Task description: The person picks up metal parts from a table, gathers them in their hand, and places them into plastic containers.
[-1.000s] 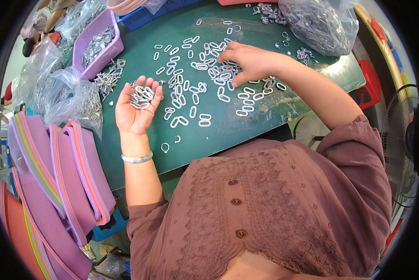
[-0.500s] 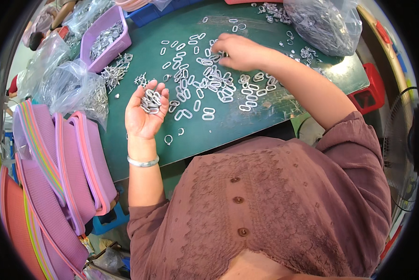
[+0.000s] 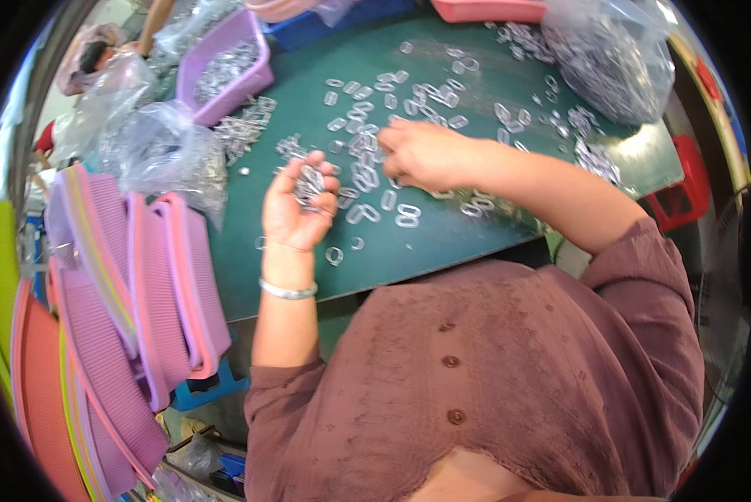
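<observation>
My left hand (image 3: pixel 293 219) is palm up with its fingers curled around a small heap of silver oval metal links (image 3: pixel 310 186). Over the green table, my right hand (image 3: pixel 430 156) reaches among loose oval links (image 3: pixel 365 171), palm down. Its fingers are bent and close together; whatever may be between them is hidden. More of the flat links lie scattered beyond both hands, some touching or overlapping. Two links (image 3: pixel 407 216) lie side by side nearer the table's front edge. A thin metal ring (image 3: pixel 334 256) rests just right of my left wrist.
A lilac basket (image 3: pixel 193 63) of metal pieces stands at the far left, beside clear plastic bags (image 3: pixel 171 155). Stacked lilac and pink baskets (image 3: pixel 154 293) crowd the left side. A large bag of metal parts (image 3: pixel 614 71) occupies the far right, with small metal pieces (image 3: pixel 593 159) nearby.
My right hand has come nearer to me and closer to my left hand, over the middle of the links. My left hand still holds its heap. The whole view has shifted slightly.
</observation>
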A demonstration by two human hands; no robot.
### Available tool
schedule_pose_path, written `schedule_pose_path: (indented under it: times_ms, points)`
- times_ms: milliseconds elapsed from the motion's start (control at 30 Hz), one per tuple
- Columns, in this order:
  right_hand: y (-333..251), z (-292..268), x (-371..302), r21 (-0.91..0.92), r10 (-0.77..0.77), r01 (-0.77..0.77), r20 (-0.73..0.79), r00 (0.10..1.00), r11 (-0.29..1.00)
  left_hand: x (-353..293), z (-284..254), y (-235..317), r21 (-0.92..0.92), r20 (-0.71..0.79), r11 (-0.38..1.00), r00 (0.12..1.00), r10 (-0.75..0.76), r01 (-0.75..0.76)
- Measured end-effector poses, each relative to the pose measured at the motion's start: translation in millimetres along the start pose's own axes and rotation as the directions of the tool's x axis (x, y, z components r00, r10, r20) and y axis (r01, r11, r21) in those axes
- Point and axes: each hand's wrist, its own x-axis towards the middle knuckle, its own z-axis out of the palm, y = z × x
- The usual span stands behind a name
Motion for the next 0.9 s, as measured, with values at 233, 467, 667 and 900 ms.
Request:
schedule_pose_path:
  times_ms: [233, 467, 667, 900]
  points:
    - [-3, -6, -3, -0.022, -0.031, 0.032, 0.039, 0.999, 0.999, 10, 33, 40, 0.135, -0.023, 0.984, 0.993, 0.118, -0.114]
    - [-9, -1, 4, 0.012, 0.002, -0.003, 0.057, 0.998, 1.000, 73, 77, 164, 0.237, -0.209, 0.828, 0.806, 0.554, -0.508]
    - [-2, -12, -1, 0.445, 0.382, -0.333, -0.022, 0.924, 0.831, 89, 91, 204, 0.205, -0.146, 0.846, 0.839, 0.524, -0.493]
    - [12, -21, -15, 0.859, 0.563, -0.413, 0.189, 0.805, 0.302, 27, 104, 179, 0.348, -0.004, 0.874, 0.932, 0.364, -0.339]
